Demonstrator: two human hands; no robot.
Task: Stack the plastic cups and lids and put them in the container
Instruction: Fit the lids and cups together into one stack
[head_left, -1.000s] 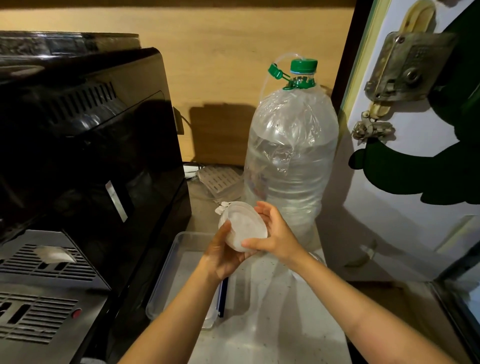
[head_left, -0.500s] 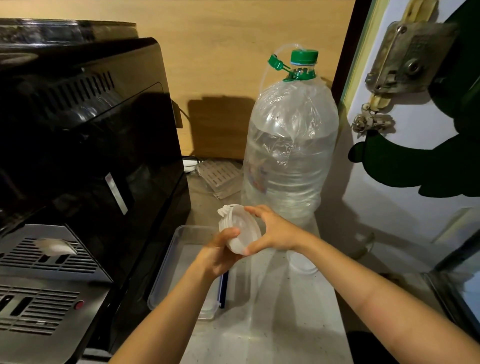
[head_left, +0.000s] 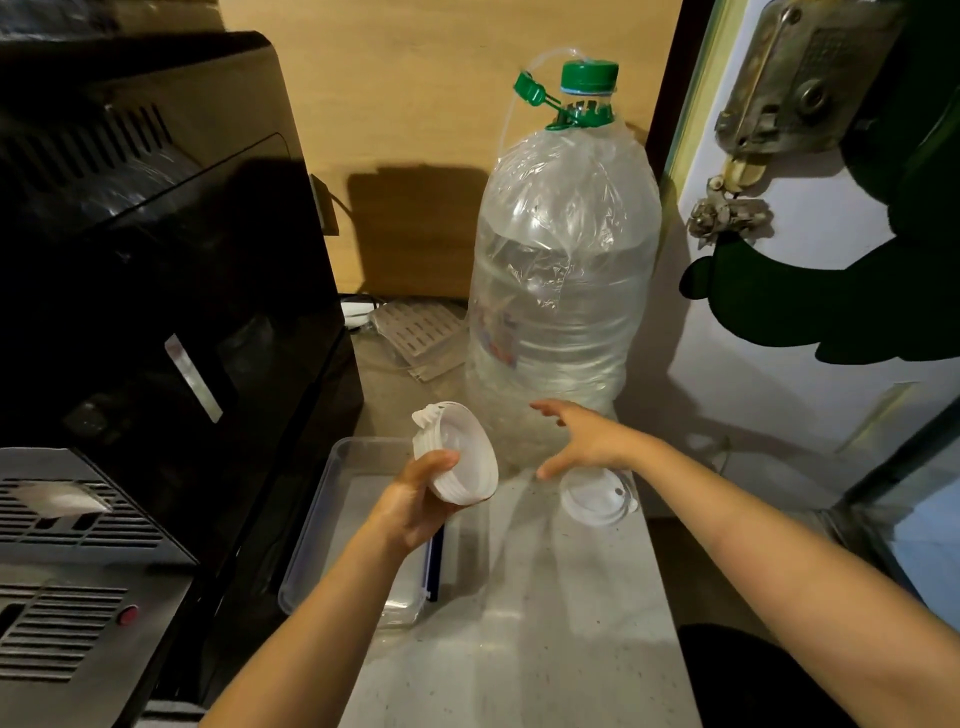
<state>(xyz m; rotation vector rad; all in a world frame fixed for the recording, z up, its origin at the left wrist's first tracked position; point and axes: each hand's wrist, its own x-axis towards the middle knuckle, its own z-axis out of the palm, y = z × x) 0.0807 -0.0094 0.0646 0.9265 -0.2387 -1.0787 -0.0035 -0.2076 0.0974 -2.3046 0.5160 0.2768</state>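
Observation:
My left hand (head_left: 413, 501) grips a stack of white plastic lids (head_left: 460, 457), tilted on edge, above the right side of a clear shallow plastic container (head_left: 332, 499) on the counter. My right hand (head_left: 587, 439) hovers open with fingers spread, just right of the stack and apart from it. One more white lid (head_left: 597, 496) lies flat on the counter below my right hand, near the foot of the big bottle. No cups show in view.
A large clear water bottle (head_left: 563, 270) with a green cap stands at the back. A black machine (head_left: 156, 270) fills the left side, close to the container. A white door (head_left: 810, 312) bounds the right. Slotted plastic pieces (head_left: 418, 330) lie behind.
My right hand has let go of the lid stack and moved right, opening its fingers. The left hand keeps the stack, now slightly lower and more tilted. The single lid on the counter has come into sight.

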